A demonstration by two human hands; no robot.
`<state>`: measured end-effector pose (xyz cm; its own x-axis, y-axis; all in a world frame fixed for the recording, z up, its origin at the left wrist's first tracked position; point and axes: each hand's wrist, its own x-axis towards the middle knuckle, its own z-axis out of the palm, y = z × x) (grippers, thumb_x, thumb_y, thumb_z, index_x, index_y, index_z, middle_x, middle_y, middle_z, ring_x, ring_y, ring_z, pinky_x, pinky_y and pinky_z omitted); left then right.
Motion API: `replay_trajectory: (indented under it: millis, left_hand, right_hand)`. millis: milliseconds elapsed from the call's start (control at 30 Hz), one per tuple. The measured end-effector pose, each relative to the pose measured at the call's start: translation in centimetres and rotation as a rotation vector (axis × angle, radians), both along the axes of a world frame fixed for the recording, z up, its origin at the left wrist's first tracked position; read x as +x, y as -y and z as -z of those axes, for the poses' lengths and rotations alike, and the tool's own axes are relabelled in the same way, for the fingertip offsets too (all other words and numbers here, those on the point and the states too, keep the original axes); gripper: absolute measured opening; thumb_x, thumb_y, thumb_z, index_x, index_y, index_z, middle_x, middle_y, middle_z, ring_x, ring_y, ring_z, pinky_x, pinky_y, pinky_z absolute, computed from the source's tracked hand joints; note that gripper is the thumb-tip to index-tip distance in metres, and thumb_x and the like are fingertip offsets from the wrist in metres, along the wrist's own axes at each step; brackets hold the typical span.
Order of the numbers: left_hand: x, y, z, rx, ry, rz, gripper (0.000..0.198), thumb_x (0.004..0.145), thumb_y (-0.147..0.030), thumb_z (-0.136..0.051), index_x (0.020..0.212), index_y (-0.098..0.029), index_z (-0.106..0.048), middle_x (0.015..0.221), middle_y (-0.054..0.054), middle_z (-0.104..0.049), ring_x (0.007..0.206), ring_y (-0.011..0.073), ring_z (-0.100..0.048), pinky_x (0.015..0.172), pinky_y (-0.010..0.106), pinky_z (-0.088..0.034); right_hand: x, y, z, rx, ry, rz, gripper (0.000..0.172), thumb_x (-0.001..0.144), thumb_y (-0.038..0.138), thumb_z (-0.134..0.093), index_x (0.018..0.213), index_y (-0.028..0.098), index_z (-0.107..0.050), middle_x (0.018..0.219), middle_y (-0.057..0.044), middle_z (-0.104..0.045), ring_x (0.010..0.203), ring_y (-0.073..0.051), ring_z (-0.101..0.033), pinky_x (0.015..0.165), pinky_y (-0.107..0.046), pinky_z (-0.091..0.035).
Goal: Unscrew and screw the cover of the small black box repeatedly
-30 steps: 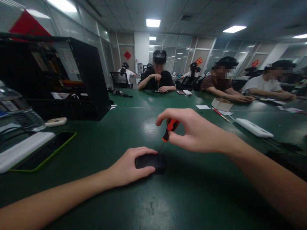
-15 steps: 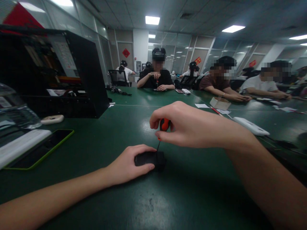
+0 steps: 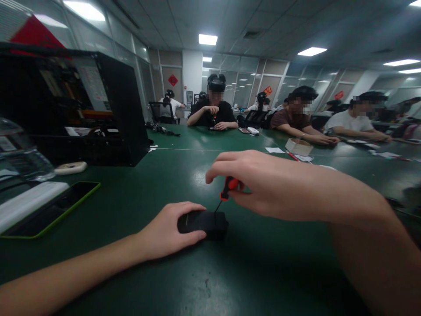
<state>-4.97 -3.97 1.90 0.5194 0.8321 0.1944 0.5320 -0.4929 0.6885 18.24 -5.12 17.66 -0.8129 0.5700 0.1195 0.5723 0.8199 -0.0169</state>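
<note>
A small black box-shaped device [image 3: 210, 224] lies on the green table, its kind not clear. My left hand [image 3: 174, 230] grips its left end, thumb on the near side and fingers on the far side. Above and to the right, my right hand [image 3: 253, 184] is closed round the red and black handle of a screwdriver [image 3: 225, 191]. The screwdriver's thin shaft slants down to the left, and its tip meets the top of the device near the right end. My palm hides part of the handle.
At the left are a phone with a green edge [image 3: 79, 193], a white bar [image 3: 33, 202], a clear plastic bottle [image 3: 23, 153] and an open black computer case [image 3: 121, 109]. A small box [image 3: 299, 147] stands at the far right. Several people sit across the table.
My right hand has shifted slightly right, and the screwdriver leans further over to the right. My left hand has slid a little left on the device. The view has tilted up slightly.
</note>
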Motion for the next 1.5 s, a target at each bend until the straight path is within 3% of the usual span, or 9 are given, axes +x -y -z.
replay_trajectory:
  millis: [67,200,367,533,700,867,1067,1267,1500]
  left_hand:
    - [-0.9,-0.5,-0.1,-0.014,-0.045,0.007,0.047,0.080,-0.042,-0.078,0.122,-0.022,-0.070,0.117,0.005,-0.073,0.104,0.0266,-0.066,0.092,0.037,-0.048]
    - [-2.0,-1.5,0.0,-0.101,-0.073,0.082,0.047,0.083,-0.045,-0.075,0.125,-0.023,-0.069,0.109,0.004,-0.074,0.091,0.0232,-0.068,0.077,0.032,-0.049]
    - [-1.8,-1.5,0.1,-0.143,-0.055,0.075,0.055,0.079,-0.047,-0.080,0.126,-0.020,-0.070,0.109,0.004,-0.076,0.092,0.0231,-0.069,0.079,0.031,-0.049]
    - [-1.6,-1.5,-0.1,-0.142,-0.073,0.065,0.056,0.078,-0.046,-0.081,0.126,-0.019,-0.070,0.109,0.005,-0.076,0.089,0.0228,-0.070,0.075,0.030,-0.049]
    - [-1.7,-1.5,0.1,-0.118,-0.062,0.073,0.055,0.080,-0.048,-0.079,0.125,-0.019,-0.070,0.109,0.005,-0.076,0.091,0.0228,-0.070,0.078,0.030,-0.050]
    - [-1.6,-1.5,0.1,-0.076,-0.062,0.083,0.051,0.081,-0.046,-0.077,0.124,-0.020,-0.070,0.107,0.004,-0.076,0.088,0.0221,-0.069,0.075,0.029,-0.049]
    - [-1.7,-1.5,0.2,-0.066,-0.037,0.133,0.046,0.084,-0.045,-0.074,0.123,-0.021,-0.071,0.103,0.004,-0.077,0.083,0.0215,-0.070,0.073,0.029,-0.049]
    - [-1.7,-1.4,0.0,-0.060,-0.029,0.132,0.045,0.084,-0.045,-0.074,0.121,-0.020,-0.072,0.103,0.005,-0.077,0.092,0.0251,-0.070,0.085,0.033,-0.051]
    - [-1.8,-1.7,0.5,-0.060,-0.024,0.144,0.048,0.085,-0.045,-0.074,0.126,-0.021,-0.070,0.109,0.005,-0.076,0.092,0.0242,-0.070,0.082,0.032,-0.050]
  right_hand:
    - [0.4,-0.2,0.1,0.005,-0.011,-0.030,0.041,0.080,0.008,-0.065,0.118,0.024,-0.065,0.120,-0.004,-0.066,0.101,-0.019,-0.061,0.075,-0.028,-0.043]
    - [0.5,-0.9,0.3,0.007,-0.022,0.015,0.017,0.091,0.032,-0.065,0.104,0.023,-0.068,0.099,-0.004,-0.069,0.092,-0.020,-0.061,0.066,-0.028,-0.040]
    - [-0.4,-1.5,0.6,0.012,-0.076,-0.087,0.033,0.084,0.009,-0.063,0.114,0.022,-0.066,0.115,-0.004,-0.067,0.103,-0.018,-0.061,0.080,-0.027,-0.043]
    - [-0.5,-1.5,0.2,0.008,-0.050,-0.010,0.010,0.090,0.021,-0.062,0.096,0.021,-0.071,0.092,-0.003,-0.070,0.082,-0.016,-0.062,0.069,-0.028,-0.041]
    - [-0.5,-1.8,0.4,-0.001,-0.074,-0.082,0.033,0.083,0.011,-0.065,0.114,0.021,-0.067,0.112,-0.005,-0.068,0.099,-0.018,-0.060,0.077,-0.027,-0.042]
    - [-1.5,-1.8,1.2,0.042,-0.143,-0.080,0.011,0.086,0.014,-0.064,0.095,0.017,-0.068,0.088,-0.003,-0.067,0.079,-0.015,-0.057,0.067,-0.026,-0.036]
    - [-2.7,-0.7,1.2,-0.004,-0.300,-0.190,0.011,0.086,0.010,-0.059,0.093,0.015,-0.065,0.087,-0.001,-0.066,0.075,-0.011,-0.055,0.067,-0.025,-0.035]
    - [-3.1,-0.4,1.5,-0.020,-0.267,-0.178,0.010,0.085,0.009,-0.059,0.091,0.015,-0.065,0.087,-0.001,-0.066,0.074,-0.012,-0.054,0.068,-0.025,-0.036]
    - [-3.0,-1.2,1.5,-0.045,-0.229,-0.194,0.009,0.090,0.014,-0.059,0.092,0.016,-0.068,0.083,-0.001,-0.068,0.075,-0.013,-0.058,0.069,-0.026,-0.038]
